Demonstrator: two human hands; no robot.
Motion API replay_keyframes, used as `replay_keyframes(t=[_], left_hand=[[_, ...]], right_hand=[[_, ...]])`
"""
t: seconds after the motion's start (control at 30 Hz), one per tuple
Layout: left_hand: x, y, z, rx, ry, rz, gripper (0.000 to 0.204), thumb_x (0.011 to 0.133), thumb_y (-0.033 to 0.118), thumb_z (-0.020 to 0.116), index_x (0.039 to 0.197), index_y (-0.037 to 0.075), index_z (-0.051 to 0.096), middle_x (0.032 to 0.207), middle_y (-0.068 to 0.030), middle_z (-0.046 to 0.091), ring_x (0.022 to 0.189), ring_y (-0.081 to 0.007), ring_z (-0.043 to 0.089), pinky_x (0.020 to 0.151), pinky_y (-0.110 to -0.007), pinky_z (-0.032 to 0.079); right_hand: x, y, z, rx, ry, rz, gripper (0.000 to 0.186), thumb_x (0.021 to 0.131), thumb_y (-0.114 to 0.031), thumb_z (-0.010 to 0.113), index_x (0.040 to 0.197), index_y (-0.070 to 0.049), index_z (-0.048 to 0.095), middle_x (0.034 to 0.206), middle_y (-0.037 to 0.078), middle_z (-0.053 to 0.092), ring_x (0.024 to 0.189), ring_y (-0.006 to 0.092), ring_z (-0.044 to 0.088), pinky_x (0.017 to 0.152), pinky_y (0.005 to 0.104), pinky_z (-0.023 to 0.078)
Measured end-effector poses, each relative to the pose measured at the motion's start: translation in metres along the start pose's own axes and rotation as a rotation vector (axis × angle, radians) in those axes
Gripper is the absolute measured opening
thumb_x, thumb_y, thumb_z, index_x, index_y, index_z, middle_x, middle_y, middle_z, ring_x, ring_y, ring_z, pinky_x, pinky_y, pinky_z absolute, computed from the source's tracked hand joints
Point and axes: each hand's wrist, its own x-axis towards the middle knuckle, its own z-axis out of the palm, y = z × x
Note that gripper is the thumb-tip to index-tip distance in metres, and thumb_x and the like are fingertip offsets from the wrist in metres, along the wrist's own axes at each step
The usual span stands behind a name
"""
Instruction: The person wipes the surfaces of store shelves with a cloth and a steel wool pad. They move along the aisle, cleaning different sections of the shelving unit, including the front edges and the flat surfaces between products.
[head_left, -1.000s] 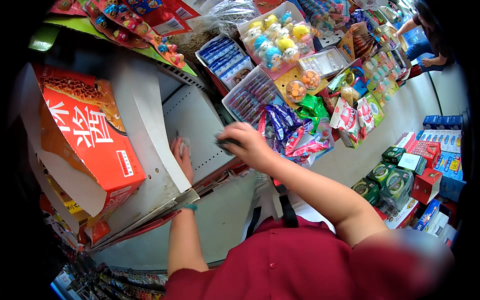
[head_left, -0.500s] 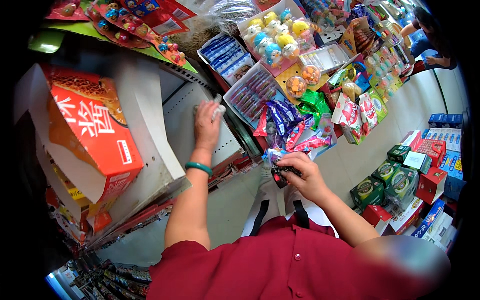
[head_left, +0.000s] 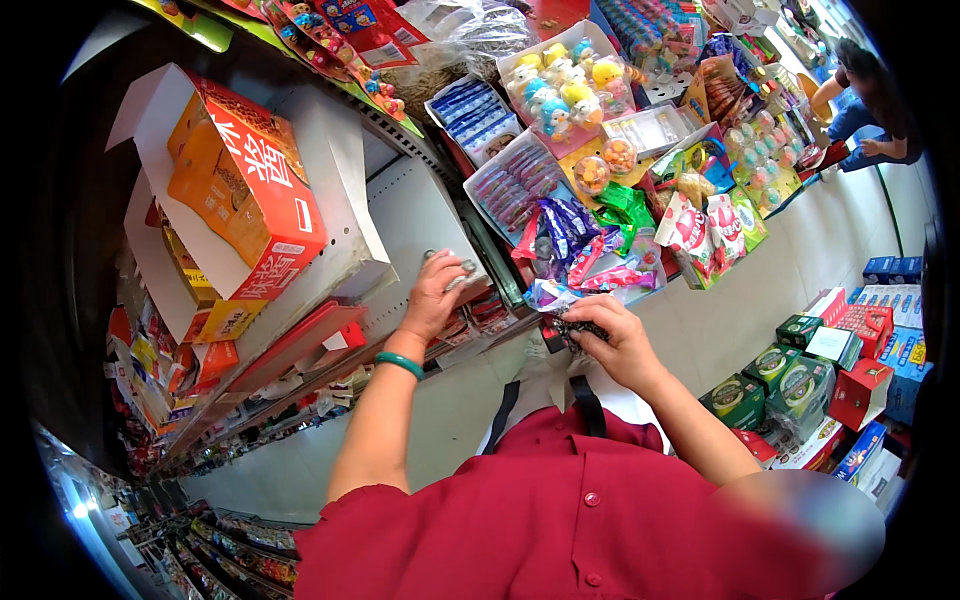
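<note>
- Left hand (head_left: 430, 302) shifted toward the white shelf's (head_left: 405, 225) front edge since half a second ago.
- Right hand (head_left: 622, 340): grip pinched closed on dark bundle (head_left: 556, 334), near wrapped packets (head_left: 566, 226).
- Left grip: fingers bent around grey wad (head_left: 468, 266) at shelf edge.
- Far right: another person (head_left: 882, 100).

The bright view bends toward its black rim.

Inside a shop, a pale, slightly glossy floor (head_left: 815, 250) shows at near left and across the right, where a thin dark seam (head_left: 888, 202) crosses it. Off-white shelving (head_left: 350, 235) stands at left. At near left, rows of stocked shelves (head_left: 225, 545) curve away near a bright white light (head_left: 80, 510).
</note>
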Motion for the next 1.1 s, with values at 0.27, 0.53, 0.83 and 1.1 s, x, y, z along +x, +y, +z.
replay_keyframes(t=[0.27, 0.53, 0.83, 1.1], left_hand=[[-0.074, -0.049, -0.049, 0.235, 0.05, -0.06, 0.016, 0.079, 0.003, 0.065, 0.094, 0.005, 0.062, 0.104, -0.0116, 0.058, 0.109, -0.0339, 0.052, 0.095, -0.042, 0.042], [-0.069, -0.038, -0.016, 0.34, 0.331, -0.365, 0.013, 0.084, 0.012, 0.062, 0.093, 0.002, 0.061, 0.099, -0.0157, 0.059, 0.096, -0.0347, 0.055, 0.087, -0.043, 0.044], [0.01, 0.019, 0.045, 0.192, 0.334, -0.103, 0.016, 0.079, 0.009, 0.065, 0.094, 0.004, 0.06, 0.103, -0.0147, 0.057, 0.104, -0.0346, 0.051, 0.093, -0.044, 0.041], [-0.065, -0.038, -0.006, 0.333, 0.406, -0.358, 0.017, 0.085, 0.012, 0.06, 0.099, 0.003, 0.062, 0.108, -0.0161, 0.06, 0.108, -0.0368, 0.052, 0.096, -0.043, 0.042]], right_hand=[[-0.006, -0.003, -0.019, -0.017, -0.02, -0.035, 0.027, 0.076, 0.002, 0.067, 0.101, -0.005, 0.065, 0.103, 0.01, 0.061, 0.101, 0.027, 0.058, 0.088, 0.0349, 0.046], [-0.014, -0.004, -0.034, -0.017, -0.04, -0.034, 0.026, 0.076, 0.001, 0.067, 0.101, -0.005, 0.065, 0.104, 0.01, 0.061, 0.101, 0.0269, 0.058, 0.089, 0.0345, 0.046], [-0.021, -0.007, -0.033, 0.0, -0.077, -0.039, 0.024, 0.076, 0.001, 0.067, 0.099, -0.004, 0.065, 0.102, 0.011, 0.061, 0.099, 0.0271, 0.059, 0.087, 0.0344, 0.046], [-0.03, -0.021, -0.023, -0.076, -0.04, -0.063, 0.026, 0.075, 0.001, 0.068, 0.101, -0.004, 0.065, 0.102, 0.011, 0.062, 0.099, 0.0277, 0.059, 0.087, 0.0356, 0.047]])
